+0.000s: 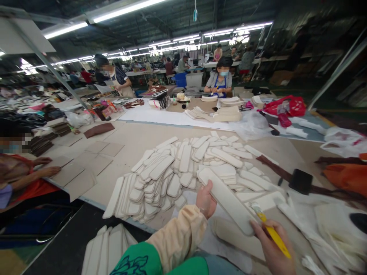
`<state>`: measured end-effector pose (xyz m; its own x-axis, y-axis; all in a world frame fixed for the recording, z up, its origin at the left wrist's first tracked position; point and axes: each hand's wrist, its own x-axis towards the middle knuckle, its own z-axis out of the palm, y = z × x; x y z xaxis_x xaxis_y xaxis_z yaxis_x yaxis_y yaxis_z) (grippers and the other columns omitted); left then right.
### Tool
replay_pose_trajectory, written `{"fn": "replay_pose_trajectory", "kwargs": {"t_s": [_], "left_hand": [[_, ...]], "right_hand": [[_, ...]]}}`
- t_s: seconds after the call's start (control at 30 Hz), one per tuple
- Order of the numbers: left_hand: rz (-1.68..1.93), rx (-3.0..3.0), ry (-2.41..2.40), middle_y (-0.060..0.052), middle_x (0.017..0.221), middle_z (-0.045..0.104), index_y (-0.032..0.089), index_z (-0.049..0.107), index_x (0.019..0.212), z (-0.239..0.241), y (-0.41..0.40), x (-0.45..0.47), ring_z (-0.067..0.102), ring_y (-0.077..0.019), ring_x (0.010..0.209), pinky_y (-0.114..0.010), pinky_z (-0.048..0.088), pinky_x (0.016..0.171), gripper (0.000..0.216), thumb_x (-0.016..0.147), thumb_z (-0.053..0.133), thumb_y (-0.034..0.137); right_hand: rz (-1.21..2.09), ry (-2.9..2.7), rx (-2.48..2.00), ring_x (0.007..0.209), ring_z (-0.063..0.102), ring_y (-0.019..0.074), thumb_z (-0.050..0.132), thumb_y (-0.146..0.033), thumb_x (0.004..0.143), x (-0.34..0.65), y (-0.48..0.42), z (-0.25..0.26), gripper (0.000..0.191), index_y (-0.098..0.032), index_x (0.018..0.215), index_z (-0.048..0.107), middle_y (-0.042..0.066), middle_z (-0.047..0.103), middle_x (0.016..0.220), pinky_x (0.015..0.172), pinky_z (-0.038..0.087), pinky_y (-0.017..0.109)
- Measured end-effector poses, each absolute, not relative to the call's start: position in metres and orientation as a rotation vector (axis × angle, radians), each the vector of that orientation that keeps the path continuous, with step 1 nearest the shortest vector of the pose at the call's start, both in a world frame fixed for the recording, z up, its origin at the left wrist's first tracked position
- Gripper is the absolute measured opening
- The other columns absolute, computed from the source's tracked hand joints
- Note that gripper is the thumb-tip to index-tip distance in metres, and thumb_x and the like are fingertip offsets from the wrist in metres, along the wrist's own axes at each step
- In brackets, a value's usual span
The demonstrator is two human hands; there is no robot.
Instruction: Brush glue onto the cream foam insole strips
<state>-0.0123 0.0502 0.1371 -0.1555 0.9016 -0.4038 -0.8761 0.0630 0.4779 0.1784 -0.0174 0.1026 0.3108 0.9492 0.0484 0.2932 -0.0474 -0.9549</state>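
A long white strip with rounded ends (pixel 226 200) slants across the space in front of me, lifted over the table. My left hand (pixel 205 200) is closed on its far left edge. At its near end, the fingertips of my right hand (pixel 272 244) touch the strip. That same hand is closed around a yellow-handled brush (pixel 276 240), whose pale bristles lie close to the strip's right edge. Under the strip, another long pale piece (pixel 237 233) rests on a white sheet. Beyond my hands spreads a large heap of similar white strips (pixel 186 160).
More strips (pixel 106 248) stand at lower left. A black block-like object with a brown handle (pixel 301 181) lies to the right beside plastic bags (pixel 318 214). One co-worker (pixel 20 172) handles flat pieces at left; another (pixel 219 84) sits across the table.
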Motion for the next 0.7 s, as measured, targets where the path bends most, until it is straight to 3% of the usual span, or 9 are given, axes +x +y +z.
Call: {"fn": "replay_pose_trajectory", "kwargs": {"t_s": [0.53,0.7], "left_hand": [[1.518,0.031,0.724,-0.013,0.092,0.072,0.01,0.062,0.1,0.128,0.049,-0.04,0.069,-0.0251,0.093,-0.042,0.05,0.094,0.028,0.089,0.056,0.035],[1.534,0.051,0.731,-0.012,0.09,0.072,0.01,0.063,0.097,0.128,0.05,-0.044,0.067,-0.0247,0.096,-0.041,0.05,0.096,0.025,0.088,0.058,0.033]], "right_hand": [[0.876,-1.18,-1.477,0.06,0.048,0.0124,0.076,-0.048,0.067,0.156,-0.009,0.103,0.04,-0.023,0.083,0.05,-0.006,0.049,0.069,0.056,0.042,0.024],[0.887,-1.179,-1.494,0.059,0.048,0.012,0.076,-0.048,0.068,0.151,-0.007,0.104,0.04,-0.023,0.083,0.049,-0.006,0.05,0.068,0.055,0.042,0.024]]}}
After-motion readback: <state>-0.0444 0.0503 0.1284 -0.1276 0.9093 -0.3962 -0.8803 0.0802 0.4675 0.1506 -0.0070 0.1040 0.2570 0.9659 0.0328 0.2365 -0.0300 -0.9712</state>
